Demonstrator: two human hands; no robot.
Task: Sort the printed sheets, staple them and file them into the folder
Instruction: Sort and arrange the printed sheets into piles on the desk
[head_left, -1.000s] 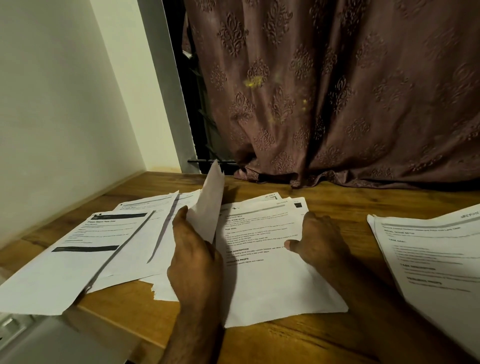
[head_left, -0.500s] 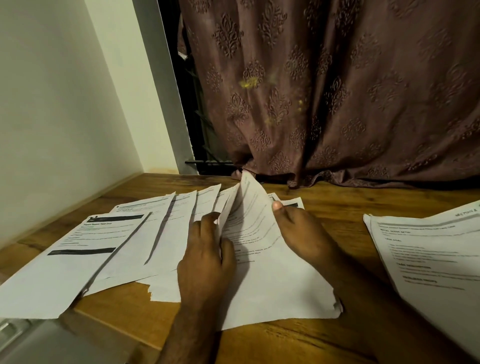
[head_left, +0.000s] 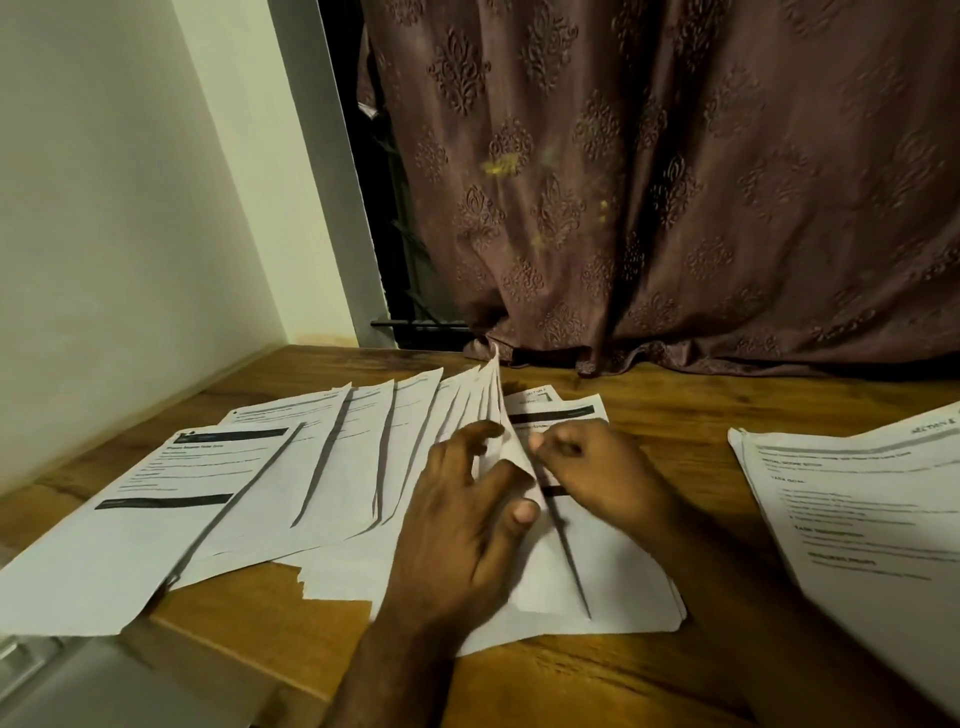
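Note:
Several printed sheets (head_left: 332, 467) lie fanned across the left and middle of the wooden table (head_left: 649, 670). My left hand (head_left: 457, 525) grips a lifted bunch of sheets (head_left: 491, 405) that stands on edge, fingers behind it and thumb in front. My right hand (head_left: 587, 467) rests on the flat sheet (head_left: 613, 571) just to the right, its thumb and fingertips pinching at the lifted sheets' edge. A separate stack of printed sheets (head_left: 862, 519) lies at the right edge. No stapler or folder shows.
A brown patterned curtain (head_left: 675, 182) hangs along the table's back edge. A pale wall (head_left: 114, 208) closes the left side. A grey object (head_left: 62, 686) sits at the bottom left corner, partly under the leftmost sheet.
More sheets have been flipped over to the left, widening the fan. My right hand moved in from the flat sheet to the lifted edge, close against my left hand.

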